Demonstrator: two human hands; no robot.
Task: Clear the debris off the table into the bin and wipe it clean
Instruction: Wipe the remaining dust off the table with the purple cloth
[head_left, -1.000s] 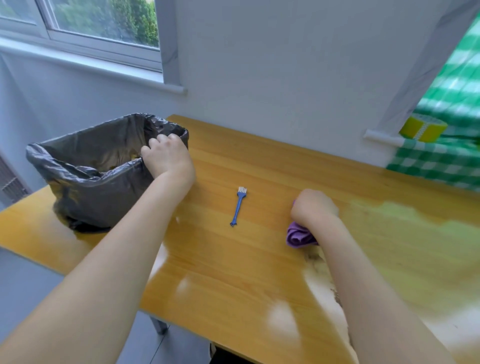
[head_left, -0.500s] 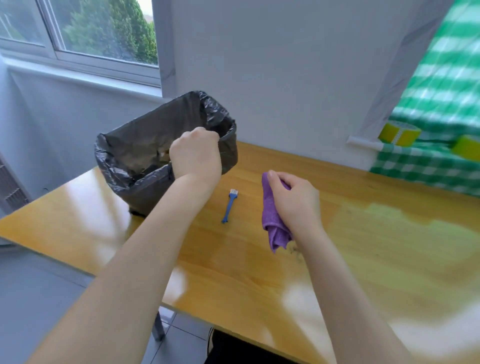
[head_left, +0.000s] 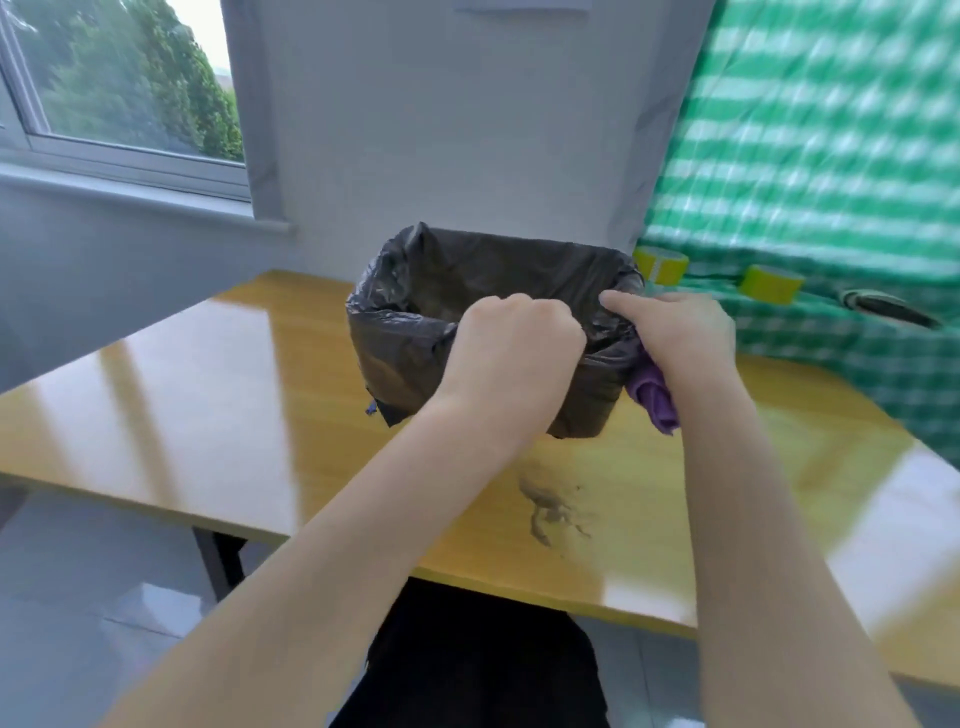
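The bin (head_left: 415, 358), lined with a black bag, stands in the middle of the wooden table (head_left: 208, 395). My left hand (head_left: 514, 358) grips the near rim of the bin. My right hand (head_left: 675, 338) holds a bunched purple cloth (head_left: 655, 402) against the bin's right rim, with its forefinger laid along the bag's edge. A smear of brown debris (head_left: 550, 509) lies on the table in front of the bin, near the front edge. Just the tip of the blue brush (head_left: 371, 410) shows at the bin's lower left.
A green checked cloth (head_left: 810, 156) hangs at the right and covers a ledge holding two yellow-green tape rolls (head_left: 771, 283). A window (head_left: 119, 88) is at the upper left. The table's front edge runs just above my lap; grey floor lies below at the left.
The bin has been pulled rightward to the middle of the table, over the blue brush. My right hand with the cloth has risen from the table to the bin's right rim.
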